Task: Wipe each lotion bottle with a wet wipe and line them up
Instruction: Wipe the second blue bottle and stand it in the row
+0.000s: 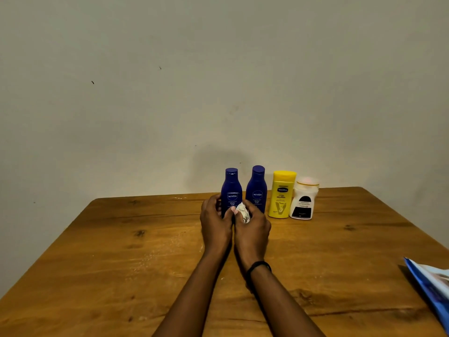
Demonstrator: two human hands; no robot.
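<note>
Several lotion bottles stand in a row near the table's far edge. From the left: a dark blue bottle (231, 188), a second dark blue bottle (257, 187), a yellow bottle (281, 194) and a short white bottle (303, 200) with a black label. My left hand (215, 221) grips the lower part of the leftmost blue bottle, which stands upright. My right hand (252, 229) holds a crumpled white wet wipe (243, 212) against the base of that bottle, in front of the second blue one. A black band sits on my right wrist.
The wooden table (121, 251) runs up to a plain wall behind the bottles. A blue and white packet (432, 288) lies at the table's right edge, partly out of frame.
</note>
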